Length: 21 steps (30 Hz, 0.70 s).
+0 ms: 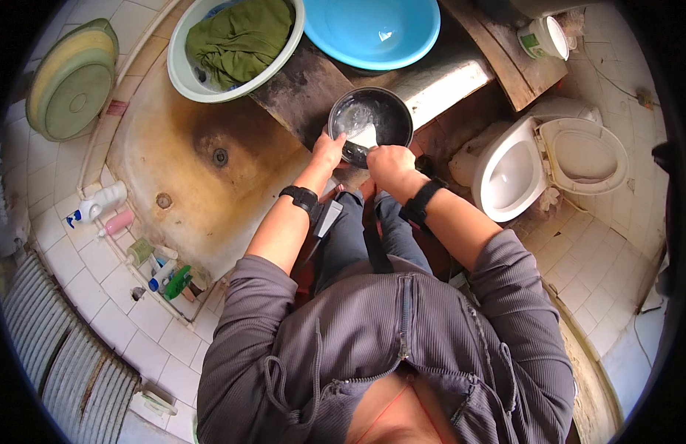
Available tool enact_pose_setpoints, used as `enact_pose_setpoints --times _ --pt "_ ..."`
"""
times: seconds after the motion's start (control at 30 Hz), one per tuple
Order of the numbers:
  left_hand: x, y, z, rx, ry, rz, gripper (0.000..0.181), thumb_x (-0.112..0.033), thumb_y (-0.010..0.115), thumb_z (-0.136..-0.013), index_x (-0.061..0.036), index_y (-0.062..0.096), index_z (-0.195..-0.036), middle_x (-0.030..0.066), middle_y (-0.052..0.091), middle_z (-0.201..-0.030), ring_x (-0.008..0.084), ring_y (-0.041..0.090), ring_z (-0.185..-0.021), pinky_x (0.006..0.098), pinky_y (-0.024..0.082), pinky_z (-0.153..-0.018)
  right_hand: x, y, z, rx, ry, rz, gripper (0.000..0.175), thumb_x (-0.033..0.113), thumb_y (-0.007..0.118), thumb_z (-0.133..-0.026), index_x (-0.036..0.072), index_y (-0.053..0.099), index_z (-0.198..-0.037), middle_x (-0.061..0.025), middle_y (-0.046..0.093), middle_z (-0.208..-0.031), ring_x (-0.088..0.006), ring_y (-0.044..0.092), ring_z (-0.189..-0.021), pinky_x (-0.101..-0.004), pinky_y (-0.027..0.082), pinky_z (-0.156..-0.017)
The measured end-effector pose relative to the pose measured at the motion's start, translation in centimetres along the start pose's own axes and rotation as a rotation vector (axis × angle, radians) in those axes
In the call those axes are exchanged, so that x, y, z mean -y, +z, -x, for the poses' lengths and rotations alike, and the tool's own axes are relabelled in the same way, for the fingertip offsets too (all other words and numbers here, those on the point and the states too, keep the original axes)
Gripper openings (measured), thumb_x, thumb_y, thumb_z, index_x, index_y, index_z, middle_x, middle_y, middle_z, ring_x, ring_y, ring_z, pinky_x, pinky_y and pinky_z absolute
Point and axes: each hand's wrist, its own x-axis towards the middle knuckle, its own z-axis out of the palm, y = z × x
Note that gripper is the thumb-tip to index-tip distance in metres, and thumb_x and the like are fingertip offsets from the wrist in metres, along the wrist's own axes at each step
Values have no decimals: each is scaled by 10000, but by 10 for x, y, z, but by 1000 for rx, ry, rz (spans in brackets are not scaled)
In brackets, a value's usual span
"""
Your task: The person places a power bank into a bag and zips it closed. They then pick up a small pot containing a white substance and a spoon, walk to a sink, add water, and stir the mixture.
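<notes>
Just in front of my body is a round dark bowl [397,117], with whitish, wet-looking residue inside. My left hand [327,151] grips the bowl at its near left rim. In my right hand [394,165] is a white, flat, fan-shaped tool [363,136], apparently a brush or scraper. Its broad end lies inside the bowl, while my fist hides most of the handle. The bowl is over the near end of a dark wooden board [307,94]; whether it rests there, I cannot tell.
A stained bathtub [254,194] lies on the left. Ahead are a pale basin [176,72] holding green cloth [243,41] and a blue basin [376,33]. At right stands a toilet [509,177] with its lid raised. Several bottles [103,202] line the tub's left edge.
</notes>
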Motion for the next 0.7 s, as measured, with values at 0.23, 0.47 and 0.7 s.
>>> enact_pose_setpoints --times 0.23,0.47,0.7 --pt "3 5 6 16 -45 192 423 -216 583 -853 -50 471 -1225 173 589 -1121 289 578 -1001 387 446 -859 -4 1 -28 -72 121 -62 214 141 494 -825 12 640 -914 -128 672 -870 -256 672 -800 -371 538 -621" --pt "7 41 69 -6 -252 842 309 -229 454 -947 -165 344 -1228 133 559 -1065 304 627 -797 447 568 -617 -24 11 17 -88 -9 74 214 167 471 -847 53 595 -979 -127 645 -851 -255 653 -750 -366 520 -572" --pt "-31 -26 27 -207 293 -411 650 -127 558 -831 -88 217 -1383 245 478 -1234 337 572 -1005 427 479 -845 -21 11 13 -104 42 37 215 152 465 -852 56 629 -950 -121 663 -854 -244 656 -803 -359 526 -618"
